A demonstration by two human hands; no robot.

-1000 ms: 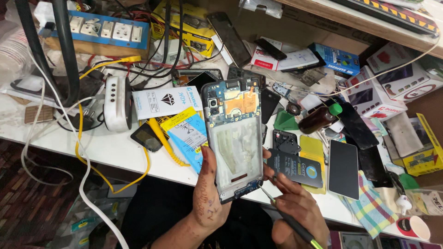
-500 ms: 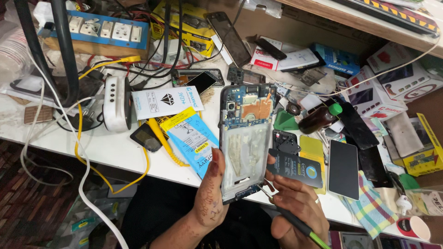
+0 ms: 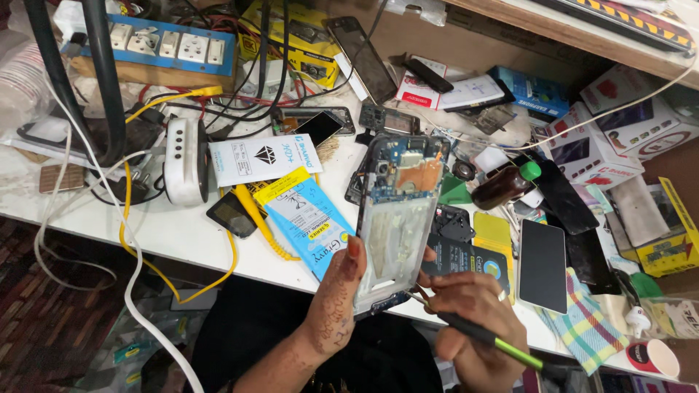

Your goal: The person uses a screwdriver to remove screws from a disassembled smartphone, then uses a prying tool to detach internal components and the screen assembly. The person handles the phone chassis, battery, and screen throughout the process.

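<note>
- Head view: left hand (image 3: pixel 336 295) grips the lower left edge of an opened phone frame (image 3: pixel 397 218), thumb along its side, fingers wrapped behind; frame held above the white bench (image 3: pixel 167 233), circuit board end pointing away.
- Right hand (image 3: pixel 473 309) closed around a green-handled tool (image 3: pixel 484 338); its tip sits at the frame's bottom corner.
- Just left of the frame: a blue packet (image 3: pixel 309 225) on the bench.
- To the right: a brown bottle (image 3: pixel 502 185), a dark phone (image 3: pixel 542 266), face down.
</note>
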